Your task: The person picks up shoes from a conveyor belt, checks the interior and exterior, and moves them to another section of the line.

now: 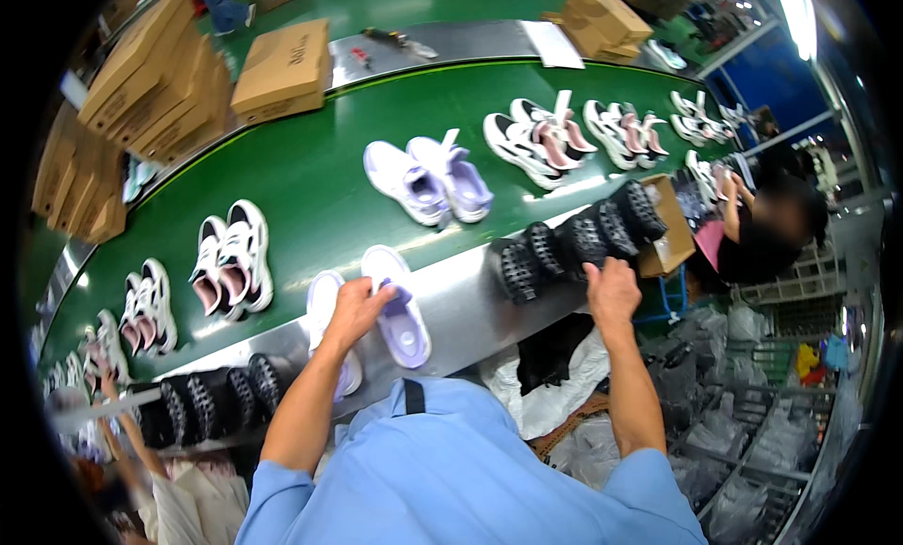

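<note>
A lavender-and-white sneaker (408, 324) lies on the metal ledge (489, 333) in front of me, its opening upward. My left hand (353, 310) is closed on its left side, the thumb over its opening. Left of that hand is the other lavender sneaker (324, 296), partly hidden by my hand and forearm. My right hand (613, 289) is curled at the near end of a row of black, studded shoe-like items (585, 236). Whatever its fingers hold is hidden. Another lavender pair (433, 178) stands on the green belt beyond.
White-and-black sneakers with pink linings stand along the belt, including pairs at left (232, 258) and right (536, 141). Cardboard boxes (282, 70) line the far side. More black studded items (221, 394) lie at left. A co-worker (767, 221) sits right; another's arms (132, 432) show lower left.
</note>
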Available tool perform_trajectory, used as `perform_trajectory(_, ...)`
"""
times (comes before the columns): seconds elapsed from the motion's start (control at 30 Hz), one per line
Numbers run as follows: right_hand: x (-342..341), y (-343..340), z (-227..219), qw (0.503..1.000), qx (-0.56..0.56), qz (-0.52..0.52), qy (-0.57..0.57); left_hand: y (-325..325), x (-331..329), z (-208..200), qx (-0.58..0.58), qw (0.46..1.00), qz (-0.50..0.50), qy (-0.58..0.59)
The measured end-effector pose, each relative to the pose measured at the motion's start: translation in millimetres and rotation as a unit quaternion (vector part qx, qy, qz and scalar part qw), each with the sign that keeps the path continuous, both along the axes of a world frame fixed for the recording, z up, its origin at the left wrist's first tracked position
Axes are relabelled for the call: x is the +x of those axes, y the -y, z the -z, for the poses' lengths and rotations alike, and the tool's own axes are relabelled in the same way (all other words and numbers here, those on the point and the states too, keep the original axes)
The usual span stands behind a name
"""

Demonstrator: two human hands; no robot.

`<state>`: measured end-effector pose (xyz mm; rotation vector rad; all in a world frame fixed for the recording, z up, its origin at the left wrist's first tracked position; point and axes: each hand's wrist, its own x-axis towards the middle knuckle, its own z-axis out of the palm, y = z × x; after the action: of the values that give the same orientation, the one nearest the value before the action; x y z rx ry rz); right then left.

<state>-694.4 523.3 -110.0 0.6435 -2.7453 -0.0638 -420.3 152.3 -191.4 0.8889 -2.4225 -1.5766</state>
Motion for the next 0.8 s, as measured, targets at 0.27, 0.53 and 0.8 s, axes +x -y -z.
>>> perform_trajectory(0.27, 154.3, 84.7, -50.6, 0.786, -0.296, -0.147, 0.522, 0.6, -13.5, -7.2, 0.033, 0.993, -0.030, 0.109)
perform_trajectory(0.53, 187.7, 135.3, 8.1, 0.900, -0.128, -0.190, 0.371, -21.2, -22.0, -18.4, -0.058, 0.990, 0.132, -0.002)
perform_trajectory(0.8, 195.4, 136.8, 48.8, 0.901, -0.203, -0.269, 0.272, -36.6, 0.5, -16.1, -0.086, 0.990, 0.065, -0.087)
